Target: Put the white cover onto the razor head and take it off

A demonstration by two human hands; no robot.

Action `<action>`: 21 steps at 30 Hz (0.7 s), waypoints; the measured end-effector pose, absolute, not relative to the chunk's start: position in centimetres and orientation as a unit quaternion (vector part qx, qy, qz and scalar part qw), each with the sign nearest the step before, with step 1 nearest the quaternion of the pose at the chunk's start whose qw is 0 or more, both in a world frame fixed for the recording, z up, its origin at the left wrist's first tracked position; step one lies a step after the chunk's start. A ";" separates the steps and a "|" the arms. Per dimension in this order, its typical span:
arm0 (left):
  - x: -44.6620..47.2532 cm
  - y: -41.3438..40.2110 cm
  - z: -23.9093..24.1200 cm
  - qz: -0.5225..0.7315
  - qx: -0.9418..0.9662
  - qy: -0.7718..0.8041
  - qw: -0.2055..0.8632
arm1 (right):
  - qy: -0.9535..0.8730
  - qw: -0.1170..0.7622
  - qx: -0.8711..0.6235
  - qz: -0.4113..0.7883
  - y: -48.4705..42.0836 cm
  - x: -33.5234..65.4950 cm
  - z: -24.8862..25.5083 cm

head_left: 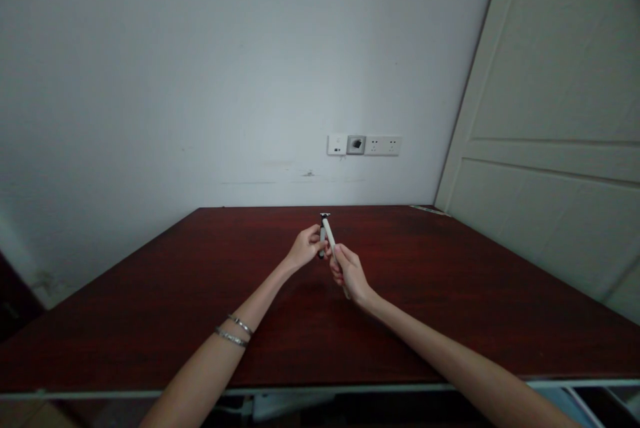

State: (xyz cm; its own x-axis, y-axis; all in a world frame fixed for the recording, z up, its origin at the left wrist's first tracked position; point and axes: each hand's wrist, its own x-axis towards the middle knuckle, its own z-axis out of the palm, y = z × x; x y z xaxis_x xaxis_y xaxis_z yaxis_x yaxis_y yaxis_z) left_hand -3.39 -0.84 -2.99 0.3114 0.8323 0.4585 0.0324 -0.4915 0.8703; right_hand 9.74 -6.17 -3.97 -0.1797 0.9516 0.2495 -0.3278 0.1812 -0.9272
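Observation:
My left hand point(305, 248) is closed around the handle of a small razor point(323, 235). The razor stands nearly upright, its T-shaped head at the top and a dark end at the bottom. In my right hand point(351, 271) is a slim white stick point(329, 233), tilted up and to the left. Its upper end overlaps the razor just below the head; whether they touch I cannot tell. The stick's lower end shows beneath my right palm. Both hands are close together above the dark red tabletop point(240, 248).
Behind the table is a pale wall with a row of sockets point(383, 145) and a switch plate point(337, 145). A panelled white door point(550, 108) borders the right side. Beneath the table's front edge, some items point(290, 407) show dimly.

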 end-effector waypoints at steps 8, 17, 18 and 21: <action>-3.0 -1.7 -2.7 0.455 0.700 0.286 0.471 | -0.498 0.616 -0.280 0.542 -5.5 9.8 -3.5; -3.1 -1.4 -3.2 0.460 0.706 0.295 0.450 | -0.484 0.623 -0.275 0.549 -5.8 10.7 -3.0; -3.2 -1.3 -3.2 0.463 0.706 0.295 0.448 | -0.483 0.623 -0.278 0.549 -5.8 10.6 -3.3; -3.4 -1.2 -3.0 0.473 0.709 0.294 0.432 | -0.493 0.591 -0.310 0.558 -6.3 10.2 -4.5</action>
